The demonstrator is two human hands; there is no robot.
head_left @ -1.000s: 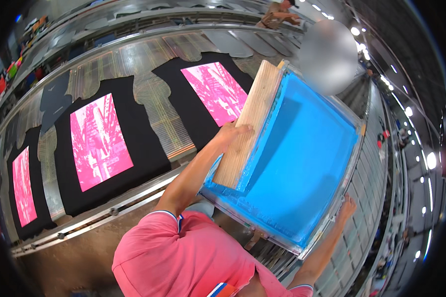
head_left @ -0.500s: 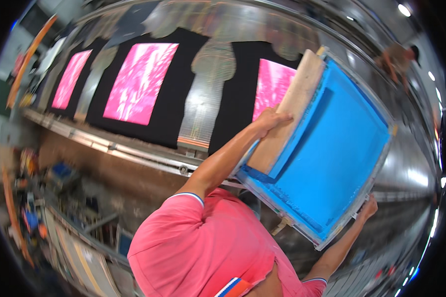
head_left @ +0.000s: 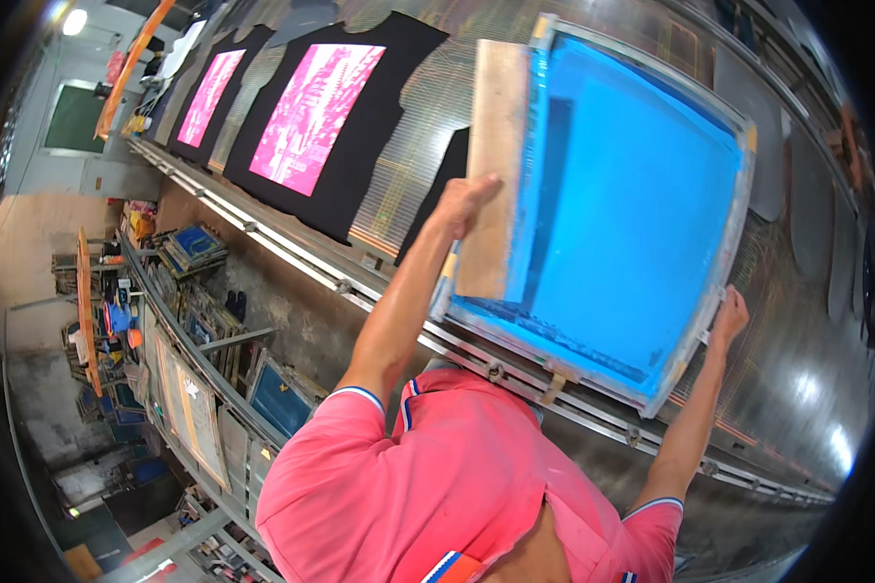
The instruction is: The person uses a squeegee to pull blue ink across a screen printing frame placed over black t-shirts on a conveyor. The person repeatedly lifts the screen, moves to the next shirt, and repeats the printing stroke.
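blue screen (head_left: 642, 214), frame (head_left: 740, 204) apparently greyish

The screen (head_left: 651, 214) (bright blue) has a wooden squeegee (head_left: 494, 146) along its left.

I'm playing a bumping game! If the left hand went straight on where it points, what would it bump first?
The wooden board: the left hand touches it now. Past that, probably the blue screen, though depth is unclear.

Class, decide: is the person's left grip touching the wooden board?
Touching. The head view shows the left grip closed over the wooden board at its left edge, one digit lying across its face.
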